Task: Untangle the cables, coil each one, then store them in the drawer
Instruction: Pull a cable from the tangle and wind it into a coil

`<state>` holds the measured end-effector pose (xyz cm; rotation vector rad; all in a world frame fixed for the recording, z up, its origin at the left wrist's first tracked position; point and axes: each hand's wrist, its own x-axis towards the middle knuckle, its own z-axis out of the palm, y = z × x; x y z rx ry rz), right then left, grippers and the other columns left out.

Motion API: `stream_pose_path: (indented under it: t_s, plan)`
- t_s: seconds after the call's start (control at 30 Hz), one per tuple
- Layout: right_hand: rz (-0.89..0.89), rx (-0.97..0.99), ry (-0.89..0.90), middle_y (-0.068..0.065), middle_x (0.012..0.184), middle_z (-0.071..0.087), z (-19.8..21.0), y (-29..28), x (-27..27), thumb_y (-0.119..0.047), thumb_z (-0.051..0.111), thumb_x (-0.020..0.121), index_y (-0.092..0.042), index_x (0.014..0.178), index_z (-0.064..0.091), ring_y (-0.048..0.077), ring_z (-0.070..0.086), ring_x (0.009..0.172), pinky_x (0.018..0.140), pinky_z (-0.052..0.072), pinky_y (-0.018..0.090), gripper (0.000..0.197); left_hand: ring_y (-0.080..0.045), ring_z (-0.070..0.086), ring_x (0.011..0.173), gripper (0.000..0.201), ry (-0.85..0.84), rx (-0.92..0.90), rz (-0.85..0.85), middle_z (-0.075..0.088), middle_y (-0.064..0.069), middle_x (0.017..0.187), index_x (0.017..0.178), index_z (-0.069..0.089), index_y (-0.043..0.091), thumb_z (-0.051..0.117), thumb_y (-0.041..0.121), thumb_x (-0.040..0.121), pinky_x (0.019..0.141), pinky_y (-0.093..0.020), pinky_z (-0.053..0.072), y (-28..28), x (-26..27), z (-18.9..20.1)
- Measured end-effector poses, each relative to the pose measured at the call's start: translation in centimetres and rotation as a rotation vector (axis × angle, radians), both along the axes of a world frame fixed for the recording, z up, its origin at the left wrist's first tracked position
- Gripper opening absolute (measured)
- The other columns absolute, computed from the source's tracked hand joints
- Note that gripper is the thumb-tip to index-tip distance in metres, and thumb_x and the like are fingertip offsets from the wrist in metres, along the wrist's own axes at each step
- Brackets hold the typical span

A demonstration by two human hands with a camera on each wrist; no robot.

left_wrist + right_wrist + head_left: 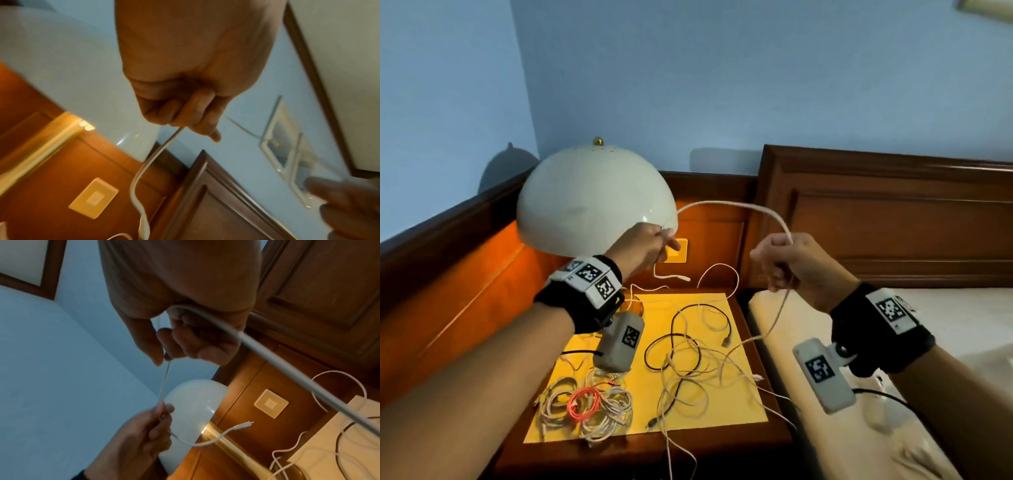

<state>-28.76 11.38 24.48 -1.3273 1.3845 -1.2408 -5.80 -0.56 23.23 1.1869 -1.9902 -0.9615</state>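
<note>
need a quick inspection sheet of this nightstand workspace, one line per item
surface: nightstand under a yellow sheet.
job's things: white cable held up in an arc; coiled bundles at the sheet's front left; no drawer in view.
clutter: lamp at the back left.
hands: left hand pinches the cable near its plug end; right hand grips it further along.
cables: loose tangle of black and white leads, some trailing over the front edge.
surroundings: blue wall, headboard, bed.
</note>
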Motion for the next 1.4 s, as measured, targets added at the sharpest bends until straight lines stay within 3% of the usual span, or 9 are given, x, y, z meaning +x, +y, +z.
stream_pose_path:
  t_s: [0.2,0.47,0.6,0.73,0.8,1.07,1.17,1.23,1.4]
  plan:
    - [0.129,0.053,-0.044,0.003,0.054,0.041,-0.5,1.9,2.0,-0.011,0.063,0.088,-0.009,0.082,0.057,0.015,0.035,0.044,0.046,0.032,0.027,0.008,-0.003,0.045,0.042,0.035,-0.122,-0.055,-0.166,0.052,0.007,0.046,0.086,0.070,0.015,0.042,0.030,0.103,0.057,-0.027,0.037,3.6,0.0,2.5]
    - [0.021,-0.069,-0.330,0.001,0.050,0.032,-2.3,2.8,1.9,-0.008,0.051,0.093,-0.008,0.078,0.052,0.011,0.025,0.038,0.043,0.019,0.025,0.015,-0.002,0.042,0.040,0.025,-0.236,0.002,-0.210,0.057,0.005,0.049,0.079,0.070,0.017,0.057,0.030,0.095,0.045,-0.019,0.033,3.7,2.6,-3.0]
    - [-0.076,-0.024,-0.389,0.001,0.050,0.033,-5.8,4.0,0.1,-0.008,0.048,0.094,-0.005,0.080,0.053,0.011,0.025,0.039,0.043,0.021,0.024,0.015,-0.015,0.049,0.060,0.028,-0.147,0.070,-0.103,0.060,0.003,0.057,0.072,0.073,0.023,0.065,0.044,0.088,0.065,-0.032,0.036,2.3,6.3,-6.7]
    - [-0.085,0.168,-0.240,0.004,0.052,0.033,-11.7,5.1,0.4,-0.016,0.060,0.089,-0.004,0.078,0.054,0.015,0.023,0.043,0.044,0.020,0.025,0.017,-0.024,0.054,0.072,0.031,-0.105,0.129,-0.086,0.067,-0.014,0.068,0.070,0.074,0.013,0.056,0.020,0.095,0.070,-0.034,0.038,3.5,7.2,-7.8]
    - [-0.043,0.225,-0.200,0.006,0.055,0.031,-14.1,5.7,0.9,-0.023,0.068,0.077,-0.005,0.080,0.053,0.015,0.021,0.045,0.045,0.017,0.026,0.024,-0.015,0.056,0.065,0.030,-0.069,0.161,-0.093,0.064,-0.009,0.061,0.072,0.071,0.009,0.054,0.019,0.096,0.073,-0.034,0.038,4.5,7.1,-8.0]
    - [-0.165,0.181,-0.326,0.002,0.052,0.033,-20.8,8.1,1.7,-0.003,0.063,0.085,-0.008,0.078,0.048,0.010,0.023,0.042,0.045,0.014,0.024,0.018,-0.007,0.027,0.042,0.031,0.502,0.685,-0.170,0.027,0.007,0.050,0.058,0.053,0.018,0.051,0.032,0.086,0.050,-0.024,0.031,7.6,10.0,-11.5]
    - [-0.222,0.179,-0.299,0.007,0.053,0.037,-22.4,8.9,2.6,-0.005,0.067,0.083,-0.005,0.077,0.049,0.012,0.027,0.040,0.042,0.018,0.022,0.019,-0.012,0.030,0.051,0.034,0.884,1.040,-0.400,0.030,0.002,0.063,0.084,0.054,0.008,0.039,0.035,0.098,0.056,-0.030,0.028,8.1,11.4,-14.1]
    - [-0.274,0.156,-0.207,0.006,0.052,0.044,-23.2,9.3,3.4,-0.005,0.072,0.078,-0.003,0.071,0.054,0.011,0.034,0.039,0.037,0.026,0.020,0.020,-0.015,0.032,0.056,0.043,1.007,0.946,-0.326,0.032,-0.002,0.069,0.096,0.051,0.004,0.021,0.034,0.102,0.060,-0.032,0.027,8.7,12.1,-15.3]
    - [-0.221,0.160,0.274,-0.002,0.050,0.057,-24.8,9.4,6.0,-0.011,0.083,0.070,-0.010,0.058,0.067,0.002,0.047,0.046,0.051,0.041,0.023,0.020,-0.004,0.023,0.043,0.019,1.116,0.688,0.049,0.027,0.009,0.056,0.078,0.049,0.021,0.038,0.023,0.093,0.049,-0.019,0.021,13.2,8.9,-17.1]
